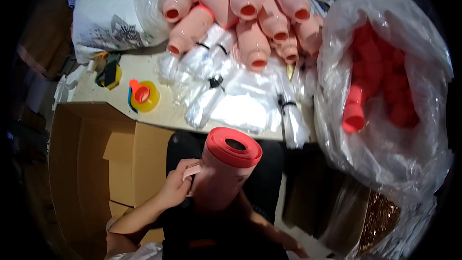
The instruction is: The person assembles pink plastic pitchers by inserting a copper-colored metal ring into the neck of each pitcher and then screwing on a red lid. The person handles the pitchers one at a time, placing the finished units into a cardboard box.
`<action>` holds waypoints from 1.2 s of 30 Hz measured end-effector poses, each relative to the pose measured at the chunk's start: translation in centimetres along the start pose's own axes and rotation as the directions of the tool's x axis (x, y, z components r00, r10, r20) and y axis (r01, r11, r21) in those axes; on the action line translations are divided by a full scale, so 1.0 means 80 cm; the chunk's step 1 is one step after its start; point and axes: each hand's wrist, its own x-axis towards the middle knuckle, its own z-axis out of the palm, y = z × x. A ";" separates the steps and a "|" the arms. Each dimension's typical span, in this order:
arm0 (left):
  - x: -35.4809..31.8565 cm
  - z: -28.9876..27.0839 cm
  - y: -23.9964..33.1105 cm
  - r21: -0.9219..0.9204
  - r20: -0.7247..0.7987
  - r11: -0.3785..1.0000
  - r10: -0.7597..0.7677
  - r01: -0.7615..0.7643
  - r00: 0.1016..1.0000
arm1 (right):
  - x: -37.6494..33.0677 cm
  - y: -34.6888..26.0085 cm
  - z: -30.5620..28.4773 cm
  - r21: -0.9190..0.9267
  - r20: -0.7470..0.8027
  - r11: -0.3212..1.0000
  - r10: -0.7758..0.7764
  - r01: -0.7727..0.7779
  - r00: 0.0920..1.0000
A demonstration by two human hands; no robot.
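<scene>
A pink thermos-like jug shell (219, 183) with a red ring (211, 148) round its upward-facing end is in front of my body, tilted a little. In the middle of the ring is a dark round hole. My left hand (178, 185) is closed around the pink handle (191, 172) on the jug's left side. From the lower right, my right forearm (269, 231) reaches to the lower part of the jug. The jug and shadow hide the fingers of that hand.
Several pink jug shells (252, 45) and clear plastic bags (245, 101) cover the table's back and middle. A yellow tape roll (153, 97) bears a red part (140, 91). An open cardboard box (91, 154) stands left; a large clear bag (332, 91) of red parts (355, 113) stands right.
</scene>
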 end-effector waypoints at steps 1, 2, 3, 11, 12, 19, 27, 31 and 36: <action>-0.005 0.021 0.004 0.104 -0.023 0.990 0.101 -0.098 0.995 | 0.006 -0.001 -0.031 0.026 0.001 0.999 -0.027 0.027 1.000; -0.010 0.027 0.000 -0.010 0.069 0.994 -0.105 0.106 0.992 | 0.013 -0.011 -0.064 0.042 0.013 0.996 -0.074 0.074 0.997; -0.015 0.032 -0.002 -0.084 0.156 0.942 -0.310 0.325 0.938 | 0.013 -0.033 -0.096 0.317 0.322 0.938 -0.245 0.140 0.914; 0.095 0.057 0.000 -0.085 0.353 0.981 -0.135 0.175 0.926 | -0.069 -0.167 -0.072 -0.740 0.318 0.333 -0.592 0.585 0.740; 0.134 0.070 0.004 -0.188 0.131 0.967 -0.150 0.173 0.980 | -0.059 -0.159 -0.073 -0.733 0.343 0.313 -0.596 0.603 0.726; 0.357 0.133 -0.090 0.475 0.053 0.798 0.395 -0.371 0.917 | -0.042 -0.181 -0.048 -0.845 0.447 -0.011 -0.565 0.535 0.694; 0.367 0.139 -0.050 -0.294 0.080 0.938 -0.170 0.186 0.982 | 0.034 -0.240 -0.068 -0.799 0.147 0.170 -0.875 0.577 0.461; 0.276 0.166 -0.003 -0.657 0.224 0.745 0.046 0.116 0.973 | 0.049 -0.241 -0.069 -0.786 0.112 0.132 -0.930 0.604 0.349; 0.235 0.161 0.006 -0.340 0.271 0.930 -0.046 0.141 0.962 | 0.025 -0.228 -0.065 -0.718 0.322 0.075 -0.846 0.692 0.425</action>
